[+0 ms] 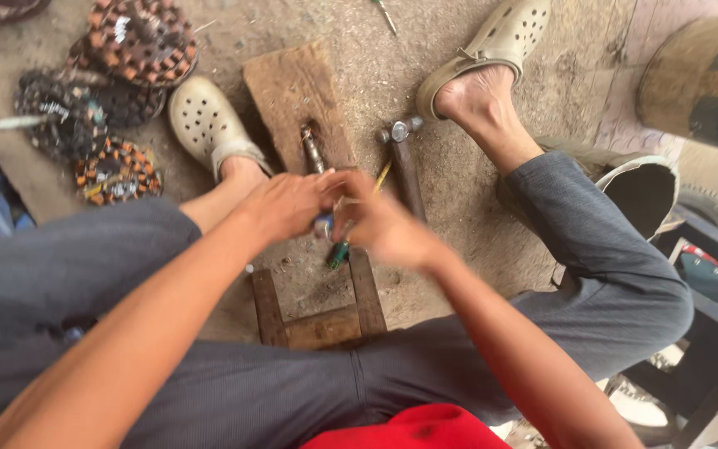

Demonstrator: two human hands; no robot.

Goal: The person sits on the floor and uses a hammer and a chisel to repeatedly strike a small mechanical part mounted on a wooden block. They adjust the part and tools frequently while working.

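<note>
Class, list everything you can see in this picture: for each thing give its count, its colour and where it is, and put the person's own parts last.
wooden board: one, brown, on the ground between the feet
metal shaft: one, grey-brown, lying on the board
hammer: one, steel head, dark handle, right of the board
screwdriver: one, green handle, under the hands
coil windings: several, copper and black, upper left
wooden stool: one, brown, below the hands
bucket: one, pale rim, at right
clogs: two, beige, on the feet
trousers: grey
left hand: at centre, fingers pinched together
right hand: meeting the left; what they grip is blurred
</note>
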